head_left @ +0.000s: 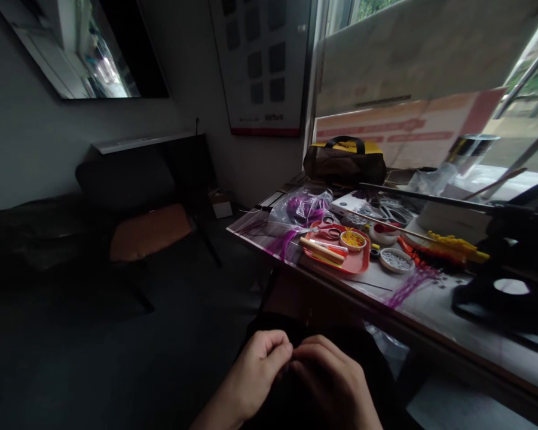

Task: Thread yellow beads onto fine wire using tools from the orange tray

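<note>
My left hand [265, 364] is closed in a pinch above my lap, its thumb pressed to the bent index finger. Right beside it, my right hand [329, 370] is pinched too, with the fingertips of both hands almost touching. Whatever lies between the fingers is too small and dark to make out. Beyond the hands, on the table, a red tray [361, 263] carries scissors [329, 230], a wooden-coloured stick-like tool [321, 249] and a small bowl of yellow pieces [353, 240]. A white bowl of small grey pieces [396, 260] stands to its right.
Purple strands [410, 288] hang near the table's front edge [385, 316]. A black stand [506, 298] is at the right, a brown and yellow bag [345, 160] at the back. An orange-seated chair [150, 232] stands on the left. Yellow and red bundles [452, 246] lie near the stand.
</note>
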Demonstrator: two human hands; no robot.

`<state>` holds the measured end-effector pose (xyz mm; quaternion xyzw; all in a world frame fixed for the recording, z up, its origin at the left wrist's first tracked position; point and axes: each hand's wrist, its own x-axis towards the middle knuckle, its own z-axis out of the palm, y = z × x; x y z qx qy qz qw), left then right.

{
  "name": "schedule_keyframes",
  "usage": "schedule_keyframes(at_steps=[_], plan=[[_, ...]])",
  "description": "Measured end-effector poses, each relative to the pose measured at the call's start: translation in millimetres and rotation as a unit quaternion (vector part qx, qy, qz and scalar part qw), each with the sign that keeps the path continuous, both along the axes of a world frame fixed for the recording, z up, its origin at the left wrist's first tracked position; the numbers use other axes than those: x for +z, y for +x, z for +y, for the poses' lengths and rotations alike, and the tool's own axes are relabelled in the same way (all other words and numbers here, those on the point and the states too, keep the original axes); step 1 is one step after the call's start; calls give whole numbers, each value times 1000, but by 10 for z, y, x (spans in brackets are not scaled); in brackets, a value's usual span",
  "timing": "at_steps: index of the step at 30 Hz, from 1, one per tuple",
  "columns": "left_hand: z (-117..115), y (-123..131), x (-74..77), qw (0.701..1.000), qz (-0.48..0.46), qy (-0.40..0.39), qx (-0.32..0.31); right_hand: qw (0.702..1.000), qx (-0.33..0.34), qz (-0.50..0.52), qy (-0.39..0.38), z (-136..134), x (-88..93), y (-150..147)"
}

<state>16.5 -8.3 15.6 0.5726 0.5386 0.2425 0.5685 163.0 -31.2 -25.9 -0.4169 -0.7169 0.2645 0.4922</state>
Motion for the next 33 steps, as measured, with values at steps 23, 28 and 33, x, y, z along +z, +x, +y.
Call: schedule_keyframes(at_steps=[23,28,33], plan=[[-113,-76,-140,753,191,619,-115,735,185,365,-540,112,111,-92],[-121,-53,-140,955,89,282,-17,848,94,317,-413,57,53,-97],[-151,2,-164,988,-121,-33,86,992,63,68,-80,-10,41,-27]])
